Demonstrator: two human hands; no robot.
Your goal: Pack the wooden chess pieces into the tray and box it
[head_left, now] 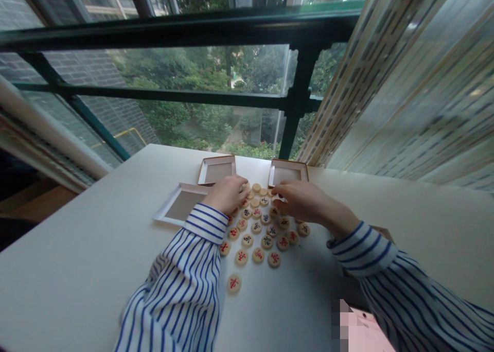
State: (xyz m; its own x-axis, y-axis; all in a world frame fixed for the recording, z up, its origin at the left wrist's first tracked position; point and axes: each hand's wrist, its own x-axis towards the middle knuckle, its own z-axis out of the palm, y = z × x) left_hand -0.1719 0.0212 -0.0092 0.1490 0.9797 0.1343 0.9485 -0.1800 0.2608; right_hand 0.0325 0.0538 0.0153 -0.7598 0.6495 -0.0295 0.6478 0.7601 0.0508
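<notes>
Round wooden Chinese chess pieces (258, 254) with red or black characters lie loosely grouped on the white table. A few at the far end show blank faces. At the group's far left is my left hand (230, 192), its fingers closed on a pale Chinese chess piece (246, 187), partly hidden by the fingertips. My right hand (303, 200) reaches over the far right of the group. Its thumb and forefinger are apart, close to a blank piece (270, 192). The hand hides some pieces beneath it. One red-marked piece (233, 283) lies apart, nearer to me.
Shallow open box parts stand around the pieces: one at the back left (216, 171), one at the back right (287, 172), and a larger one (181, 205) by my left wrist. A dark object lies partly under my right forearm. Beyond the table (96, 249) are a green railing (185, 95) and curtains.
</notes>
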